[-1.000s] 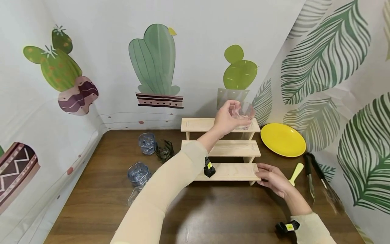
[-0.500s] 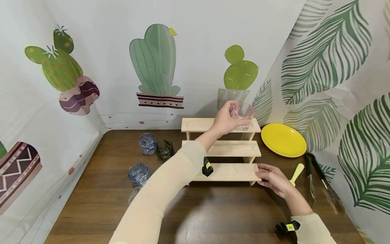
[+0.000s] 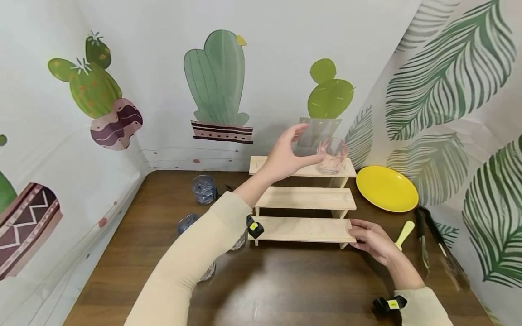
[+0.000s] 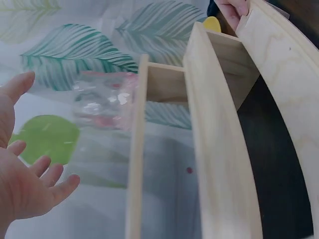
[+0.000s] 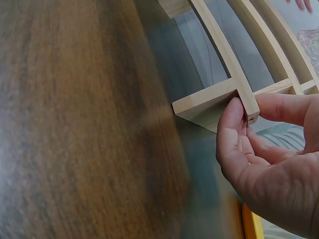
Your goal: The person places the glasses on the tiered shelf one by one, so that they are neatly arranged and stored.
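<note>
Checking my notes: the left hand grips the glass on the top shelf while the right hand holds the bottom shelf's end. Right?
Not quite: the left wrist view shows the left hand apart from the glass on the top shelf. The right hand does hold the end of the bottom shelf.

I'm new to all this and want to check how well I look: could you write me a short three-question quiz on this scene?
1. Which tier of the wooden rack holds the pinkish glass?
2. True or false: the left hand is open and clear of the glass.
3. The right hand is:
A) gripping the lowest shelf
B) lifting the yellow plate
C) touching the glass

Key: 1. The top tier. 2. True. 3. A.
</note>
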Demonstrator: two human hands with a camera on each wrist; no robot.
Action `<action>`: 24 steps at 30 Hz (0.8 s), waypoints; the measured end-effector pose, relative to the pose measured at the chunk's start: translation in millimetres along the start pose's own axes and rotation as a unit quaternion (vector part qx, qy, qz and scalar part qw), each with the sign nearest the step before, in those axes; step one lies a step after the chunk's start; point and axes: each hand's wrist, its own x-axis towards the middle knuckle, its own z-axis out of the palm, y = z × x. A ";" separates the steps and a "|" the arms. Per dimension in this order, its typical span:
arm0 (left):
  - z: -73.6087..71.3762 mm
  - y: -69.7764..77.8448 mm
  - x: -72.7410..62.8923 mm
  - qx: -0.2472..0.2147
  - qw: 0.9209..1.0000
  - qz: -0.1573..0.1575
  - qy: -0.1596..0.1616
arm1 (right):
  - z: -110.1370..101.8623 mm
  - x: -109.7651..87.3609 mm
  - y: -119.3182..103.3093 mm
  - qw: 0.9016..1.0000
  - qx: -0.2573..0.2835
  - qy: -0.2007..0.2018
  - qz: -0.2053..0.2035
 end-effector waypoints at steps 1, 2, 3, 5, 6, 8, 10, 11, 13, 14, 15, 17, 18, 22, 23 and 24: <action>-6.2 1.7 -4.5 -0.001 1.000 0.007 0.003 | -0.4 -0.3 -0.3 1.000 0.000 0.000 0.000; -12.6 2.9 -9.3 -0.003 1.000 0.012 0.006 | -0.6 -0.6 -0.5 1.000 -0.001 0.000 0.000; -19.3 3.4 -14.0 -0.004 1.000 0.019 0.010 | -0.6 -0.9 -0.7 1.000 -0.001 -0.001 0.001; -33.8 3.3 -24.5 -0.009 0.999 0.027 0.016 | -0.5 -1.2 -0.8 1.000 -0.003 -0.001 0.001; -41.3 1.8 -29.8 -0.012 0.999 0.030 0.020 | -0.3 -1.2 -0.8 1.000 -0.003 -0.002 0.000; -56.7 -1.7 -41.5 -0.016 0.999 0.033 0.024 | 0.1 -1.2 -0.8 1.000 -0.002 -0.004 -0.001; -72.0 -7.0 -54.0 -0.018 0.999 0.033 0.026 | 0.5 -1.1 -0.6 1.000 0.000 -0.004 -0.002; -79.2 -10.2 -60.5 -0.015 0.999 0.035 0.030 | 0.7 -1.1 -0.5 1.000 0.002 -0.005 -0.002; -92.7 -17.6 -74.4 -0.009 0.999 0.037 0.036 | 1.2 -1.5 -0.7 1.000 0.003 -0.006 -0.003; -98.5 -22.0 -81.5 -0.004 0.998 0.038 0.041 | 1.2 -1.5 -0.5 1.000 0.004 -0.007 -0.003; -104.0 -26.5 -88.5 0.002 0.998 0.037 0.045 | 1.2 -1.6 -0.2 1.000 0.005 -0.006 -0.002; -113.7 -36.9 -102.2 0.014 0.998 0.031 0.056 | 1.1 -1.8 0.2 1.000 0.004 -0.007 -0.002; -118.1 -42.6 -108.8 0.018 0.998 0.026 0.060 | 1.1 -1.9 0.4 1.000 0.003 -0.008 -0.002; -134.1 -68.4 -134.3 0.028 0.997 0.009 0.072 | 1.1 -1.7 0.8 1.000 0.008 -0.007 -0.002; -137.7 -75.0 -140.8 0.029 0.997 0.005 0.074 | 1.3 -1.6 0.8 1.000 0.008 -0.009 -0.003; -141.4 -81.7 -147.3 0.029 0.997 0.001 0.075 | 1.5 -1.4 0.8 1.000 0.010 -0.010 -0.002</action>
